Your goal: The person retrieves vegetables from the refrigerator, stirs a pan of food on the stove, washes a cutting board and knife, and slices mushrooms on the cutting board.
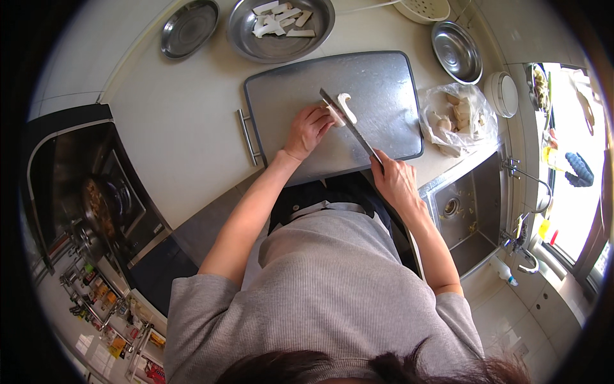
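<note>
A metal cutting board with a dark rim and a bar handle lies before me on the counter. My right hand grips the handle of a kitchen knife, whose blade slants up and left across the board. Just left of the blade, the bent fingers of my left hand pinch a piece of pale mushroom, partly hidden by fingers and knife. One curved mushroom slice rests on the board to the right of the blade. Whether the edge is in the mushroom I cannot tell.
A steel bowl beyond the board holds several cut white pieces. Right of the board sits a clear plastic bag of whole mushrooms, near a sink. A steel plate lies back left; a stove with a pan stands left.
</note>
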`<state>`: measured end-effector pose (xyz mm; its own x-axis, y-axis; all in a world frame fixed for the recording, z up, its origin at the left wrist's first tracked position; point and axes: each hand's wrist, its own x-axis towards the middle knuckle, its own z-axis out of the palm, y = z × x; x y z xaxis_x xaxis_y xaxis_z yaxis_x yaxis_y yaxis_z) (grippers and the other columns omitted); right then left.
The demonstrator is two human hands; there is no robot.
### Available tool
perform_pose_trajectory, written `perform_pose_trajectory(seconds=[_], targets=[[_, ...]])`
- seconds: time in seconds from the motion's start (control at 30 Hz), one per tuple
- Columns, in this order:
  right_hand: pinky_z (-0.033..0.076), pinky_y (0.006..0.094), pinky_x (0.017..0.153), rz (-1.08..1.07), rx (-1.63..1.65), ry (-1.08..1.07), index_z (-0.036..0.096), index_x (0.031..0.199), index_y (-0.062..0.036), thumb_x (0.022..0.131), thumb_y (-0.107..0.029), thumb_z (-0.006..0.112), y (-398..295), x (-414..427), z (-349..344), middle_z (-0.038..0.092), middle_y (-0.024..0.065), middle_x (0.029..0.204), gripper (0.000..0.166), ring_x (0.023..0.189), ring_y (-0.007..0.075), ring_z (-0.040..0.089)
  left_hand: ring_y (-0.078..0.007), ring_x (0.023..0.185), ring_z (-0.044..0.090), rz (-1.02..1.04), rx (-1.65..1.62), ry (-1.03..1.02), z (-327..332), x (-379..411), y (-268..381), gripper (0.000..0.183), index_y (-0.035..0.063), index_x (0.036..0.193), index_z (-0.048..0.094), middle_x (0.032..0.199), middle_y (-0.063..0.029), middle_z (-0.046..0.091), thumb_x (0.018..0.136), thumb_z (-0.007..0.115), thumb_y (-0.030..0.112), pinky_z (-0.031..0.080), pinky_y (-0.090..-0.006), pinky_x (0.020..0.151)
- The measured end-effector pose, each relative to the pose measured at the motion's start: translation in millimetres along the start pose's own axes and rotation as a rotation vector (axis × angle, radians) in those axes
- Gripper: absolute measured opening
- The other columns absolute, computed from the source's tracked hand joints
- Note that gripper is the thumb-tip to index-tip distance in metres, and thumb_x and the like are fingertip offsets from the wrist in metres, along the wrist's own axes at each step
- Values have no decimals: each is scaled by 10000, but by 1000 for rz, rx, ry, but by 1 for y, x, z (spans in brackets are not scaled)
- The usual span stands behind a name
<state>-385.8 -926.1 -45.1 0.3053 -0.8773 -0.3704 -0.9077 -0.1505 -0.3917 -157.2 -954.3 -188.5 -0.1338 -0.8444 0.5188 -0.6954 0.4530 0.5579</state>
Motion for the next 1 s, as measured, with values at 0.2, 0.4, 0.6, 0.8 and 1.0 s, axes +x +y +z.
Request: perform_pose_trajectory(seconds=[0.2, 0.4, 0.6, 0.8, 1.0], targets=[[530, 503, 647, -11, -86, -45, 648, 1156, -112, 954, -241, 535, -4, -1, -4, 650, 221, 684, 265, 665, 407, 660, -233, 971, 626, -4, -13, -13, -7, 6, 5, 151, 76, 874, 708, 958, -37, 679, 726, 735, 65, 520, -362, 845], [532, 506, 645, -36, -52, -6, 641, 1120, -113, 937, -219, 541, 10, 15, 32, 651, 230, 704, 234, 680, 420, 658, -226, 975, 620, 18, 14, -24, -6, 4, 4, 171, 71, 873, 712, 951, -31, 679, 705, 732, 50, 517, -357, 854], [531, 469, 624, -33, 74, 105, 639, 1201, -149, 909, -206, 586, 15, 14, 39, 656, 203, 700, 302, 646, 378, 659, -242, 986, 609, -29, -38, -17, -6, 1, 4, 163, 76, 886, 701, 995, -35, 672, 728, 743, 66, 507, -371, 871], [527, 392, 629, -114, -42, 312, 596, 1323, -224, 814, -114, 672, 36, -10, 5, 638, 101, 729, 527, 630, 302, 644, -310, 1156, 539, -105, 26, -196, -27, 25, 0, 420, 53, 1122, 596, 1264, -96, 558, 751, 774, 138, 444, -405, 989], [495, 360, 612, -165, -270, 399, 574, 1361, -270, 753, -65, 699, 61, -24, -16, 530, 57, 680, 654, 572, 240, 559, -333, 1294, 464, 216, 248, -784, -37, 87, 3, 608, -30, 1306, 476, 1359, -128, 506, 799, 755, 159, 357, -387, 1129]])
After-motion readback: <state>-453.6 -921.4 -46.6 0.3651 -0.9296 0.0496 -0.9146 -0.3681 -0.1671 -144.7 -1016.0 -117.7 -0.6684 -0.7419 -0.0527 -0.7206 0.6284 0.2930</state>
